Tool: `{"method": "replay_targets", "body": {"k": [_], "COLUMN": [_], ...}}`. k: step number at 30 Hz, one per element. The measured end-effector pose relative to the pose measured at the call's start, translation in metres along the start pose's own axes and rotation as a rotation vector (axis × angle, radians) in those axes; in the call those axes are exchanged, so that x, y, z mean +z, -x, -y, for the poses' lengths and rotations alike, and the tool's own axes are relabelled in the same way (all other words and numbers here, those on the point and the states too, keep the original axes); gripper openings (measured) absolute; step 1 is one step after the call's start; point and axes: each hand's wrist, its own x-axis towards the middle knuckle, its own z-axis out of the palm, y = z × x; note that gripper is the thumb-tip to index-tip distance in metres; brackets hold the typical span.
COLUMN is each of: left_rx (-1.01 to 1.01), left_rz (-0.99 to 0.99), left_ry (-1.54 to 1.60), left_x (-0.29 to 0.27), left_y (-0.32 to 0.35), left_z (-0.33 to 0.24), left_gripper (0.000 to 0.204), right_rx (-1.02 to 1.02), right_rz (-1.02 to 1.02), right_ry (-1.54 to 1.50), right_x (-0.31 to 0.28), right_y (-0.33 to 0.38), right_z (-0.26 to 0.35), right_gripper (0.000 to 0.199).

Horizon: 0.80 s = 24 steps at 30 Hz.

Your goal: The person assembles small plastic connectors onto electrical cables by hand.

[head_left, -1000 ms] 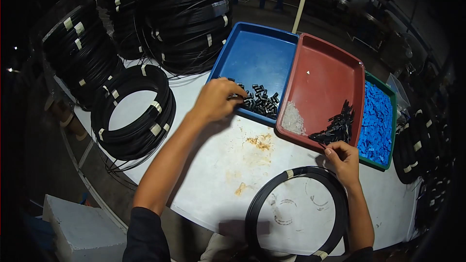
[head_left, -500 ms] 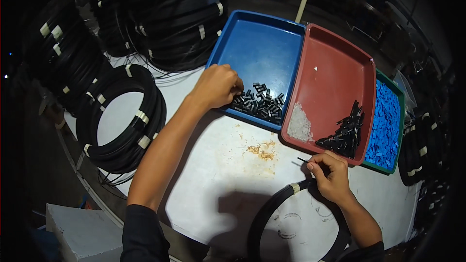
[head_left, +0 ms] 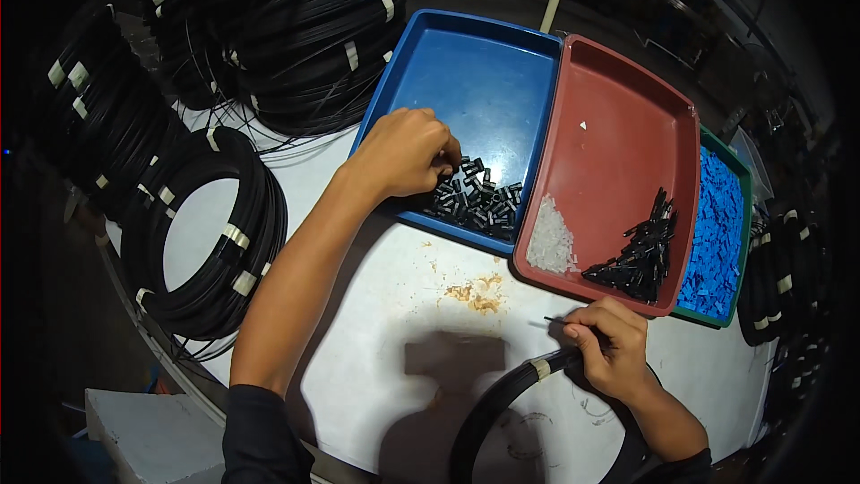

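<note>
Head view: picking step.
Left hand (head_left: 405, 154): fingers curled, pinching among small black sleeves (head_left: 477, 201) in blue tray (head_left: 484, 72).
Right hand (head_left: 607, 345): gripping black cable end (head_left: 557, 321).
Next move calls for: likely lifting one sleeve clear, then meeting the cable end.

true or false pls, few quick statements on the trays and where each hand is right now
1. The left hand reaches into the blue tray. True.
2. The red tray is empty. False: it holds small black parts and a whitish pile.
3. The right hand pinches a thin black wire end. True.
4. The right hand is inside the green tray. False: it is over the white table.
</note>
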Motion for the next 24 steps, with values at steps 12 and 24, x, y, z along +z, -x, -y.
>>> {"method": "replay_targets", "body": {"k": [12,24], "left_rx": [-0.052,0.047], "left_rz": [0.005,-0.148], "left_ry": [0.133,0.228], "left_x": [0.004,0.007], "left_y": [0.000,0.010], "left_z": [0.003,0.012], "left_gripper": [0.017,0.026], "right_rx": [-0.089,-0.108], "right_rz": [-0.002,0.042], "right_ry": [-0.025,-0.023], "right_x": [0.019,0.021], "right_y": [-0.021,-0.016], "right_z": [0.002,0.002], "right_gripper": [0.007,0.007]}}
